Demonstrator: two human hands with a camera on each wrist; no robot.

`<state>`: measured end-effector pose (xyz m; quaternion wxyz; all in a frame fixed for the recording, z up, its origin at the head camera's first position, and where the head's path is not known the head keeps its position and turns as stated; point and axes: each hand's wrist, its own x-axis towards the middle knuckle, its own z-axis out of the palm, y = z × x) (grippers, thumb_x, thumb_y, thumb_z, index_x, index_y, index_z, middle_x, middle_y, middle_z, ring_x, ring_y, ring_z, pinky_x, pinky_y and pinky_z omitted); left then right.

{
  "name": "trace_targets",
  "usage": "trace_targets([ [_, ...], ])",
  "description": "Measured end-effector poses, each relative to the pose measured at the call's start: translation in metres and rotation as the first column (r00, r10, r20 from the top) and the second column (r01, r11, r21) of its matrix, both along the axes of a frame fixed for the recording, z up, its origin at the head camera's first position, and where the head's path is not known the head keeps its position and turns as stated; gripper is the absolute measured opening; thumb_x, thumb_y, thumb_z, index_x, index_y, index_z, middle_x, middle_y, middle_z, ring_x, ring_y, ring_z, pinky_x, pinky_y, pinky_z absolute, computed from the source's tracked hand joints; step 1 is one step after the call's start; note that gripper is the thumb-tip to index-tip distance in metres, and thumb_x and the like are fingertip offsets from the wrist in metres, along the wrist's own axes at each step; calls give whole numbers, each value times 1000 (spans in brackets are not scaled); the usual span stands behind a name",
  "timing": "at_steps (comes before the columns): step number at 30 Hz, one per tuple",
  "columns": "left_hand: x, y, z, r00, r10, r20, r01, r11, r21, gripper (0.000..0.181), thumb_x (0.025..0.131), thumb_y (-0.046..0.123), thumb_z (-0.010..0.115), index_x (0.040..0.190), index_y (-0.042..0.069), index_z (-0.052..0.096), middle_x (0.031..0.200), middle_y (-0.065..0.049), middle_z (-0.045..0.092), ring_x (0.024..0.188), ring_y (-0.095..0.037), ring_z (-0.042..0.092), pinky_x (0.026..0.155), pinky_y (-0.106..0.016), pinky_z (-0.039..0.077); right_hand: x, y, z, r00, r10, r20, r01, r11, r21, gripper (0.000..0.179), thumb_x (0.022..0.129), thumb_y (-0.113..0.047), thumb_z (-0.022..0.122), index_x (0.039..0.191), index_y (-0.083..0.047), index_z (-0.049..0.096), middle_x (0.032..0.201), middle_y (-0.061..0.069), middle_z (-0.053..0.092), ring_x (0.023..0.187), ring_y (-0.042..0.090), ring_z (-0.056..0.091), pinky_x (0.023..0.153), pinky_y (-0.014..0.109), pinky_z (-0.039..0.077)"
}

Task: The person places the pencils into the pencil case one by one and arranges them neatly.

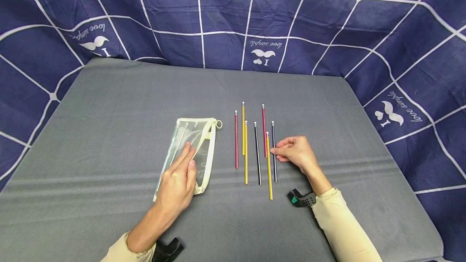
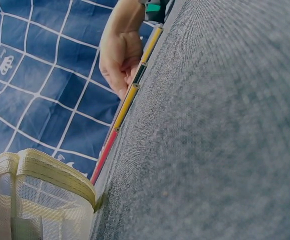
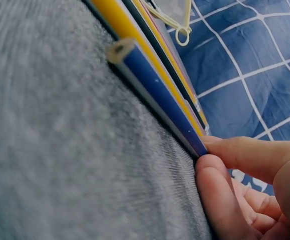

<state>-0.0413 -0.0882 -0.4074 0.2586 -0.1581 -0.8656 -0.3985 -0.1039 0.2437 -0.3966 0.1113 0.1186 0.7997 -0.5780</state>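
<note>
Looking at a see-through, cream-trimmed pouch (image 1: 204,161) lying flat under the left hand (image 1: 177,183). Seeing two red pencils (image 1: 236,140), three yellow pencils (image 1: 246,153) and a black pencil (image 1: 257,155) lying kinda parallel beside it. Also pinching a blue pencil (image 1: 274,170) in the right hand (image 1: 296,152).

Head view looks down; 2 low, close wrist views share pencils (image 1: 257,153).
</note>
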Motion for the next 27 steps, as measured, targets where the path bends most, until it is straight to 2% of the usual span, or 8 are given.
trace_targets([
  [14, 0, 0, 0, 1000, -2, 1, 2, 1000, 2, 34, 94, 4, 53, 123, -13, 62, 133, -27, 57, 119, -40, 57, 96, -55, 47, 2, 2, 5, 998, 51, 46, -56, 990, 127, 17, 78, 5, 73, 89, 13, 63, 63, 5, 67, 52, 8, 63, 53, 25, 58],
  [20, 1, 0, 0, 1000, -2, 3, 2, 1000, -3, 34, 94, 4, 52, 123, -13, 63, 132, -27, 57, 118, -40, 58, 95, -55, 48, 1, 3, 5, 997, 50, 62, -56, 993, 102, 19, 80, 6, 72, 92, 14, 61, 65, 6, 67, 53, 9, 64, 53, 26, 58],
  [27, 1, 0, 0, 1000, -4, 3, 4, 1000, 1, 34, 94, 4, 53, 123, -13, 62, 133, -27, 57, 119, -39, 58, 95, -55, 48, 2, 7, 3, 996, 61, 63, -61, 998, 11, 18, 81, 8, 68, 95, 15, 58, 68, 4, 66, 56, 9, 65, 56, 27, 59],
])
